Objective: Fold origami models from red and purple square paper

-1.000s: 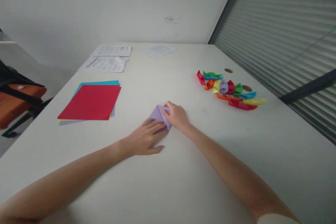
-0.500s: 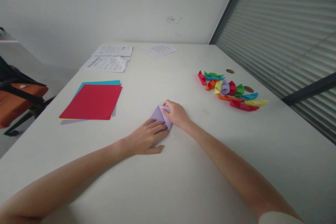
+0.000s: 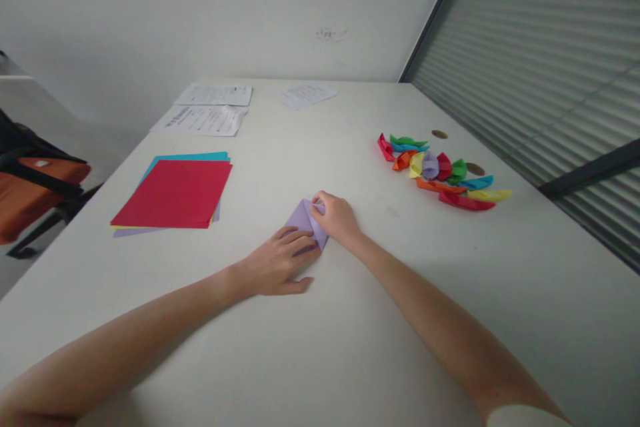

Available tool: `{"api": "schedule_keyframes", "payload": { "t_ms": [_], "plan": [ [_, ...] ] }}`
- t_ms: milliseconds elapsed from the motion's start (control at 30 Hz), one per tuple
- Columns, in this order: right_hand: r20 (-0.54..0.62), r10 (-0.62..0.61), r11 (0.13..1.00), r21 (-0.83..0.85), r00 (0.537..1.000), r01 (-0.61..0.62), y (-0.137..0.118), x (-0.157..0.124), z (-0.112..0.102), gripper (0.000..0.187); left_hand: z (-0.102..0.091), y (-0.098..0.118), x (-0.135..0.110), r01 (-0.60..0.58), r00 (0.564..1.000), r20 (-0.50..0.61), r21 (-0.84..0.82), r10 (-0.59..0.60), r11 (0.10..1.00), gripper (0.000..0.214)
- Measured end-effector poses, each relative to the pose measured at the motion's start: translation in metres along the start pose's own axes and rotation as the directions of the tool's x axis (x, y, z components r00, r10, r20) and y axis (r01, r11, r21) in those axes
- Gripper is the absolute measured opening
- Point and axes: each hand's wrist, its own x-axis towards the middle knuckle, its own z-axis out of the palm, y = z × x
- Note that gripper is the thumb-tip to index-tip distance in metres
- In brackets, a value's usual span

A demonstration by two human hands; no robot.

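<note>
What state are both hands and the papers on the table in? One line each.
Left hand: open, laid over the purple paper.
Right hand: bent, pinching the purple paper.
Purple paper: folded, partly covered.
Stack: flat, edges uneven, red on top.
Coloured pieces: folded, grouped together.
Printed sheets: lying flat.

Printed sheets [image 3: 204,121] lay at the far left corner of the surface [image 3: 300,153], another page [image 3: 307,96] near its far edge. A chair [image 3: 35,190] stood past the left edge, blinds [image 3: 545,67] past the right.
</note>
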Motion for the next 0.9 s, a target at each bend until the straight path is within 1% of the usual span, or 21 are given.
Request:
{"api": "schedule_keyframes", "payload": {
  "t_ms": [233,467,900],
  "plan": [
    [-0.023,-0.022,0.999,-0.026,0.999,0.022,0.0048,-0.0031,0.0009,0.014,0.0028,-0.0005,-0.0011,-0.009,1.0,0.001,0.034,0.009,0.999,0.048],
    [-0.005,-0.02,0.999,-0.04,1.0,0.02,0.0048,-0.0032,0.0009,0.016,0.0006,0.0006,0.0001,-0.031,1.0,0.007,0.058,0.03,0.998,0.048],
    [-0.009,-0.02,0.998,-0.065,1.0,0.019,0.0043,-0.0023,0.0007,0.017,0.0019,-0.0005,0.0014,-0.035,0.999,0.001,0.048,0.035,0.998,0.048]
  ]
}}
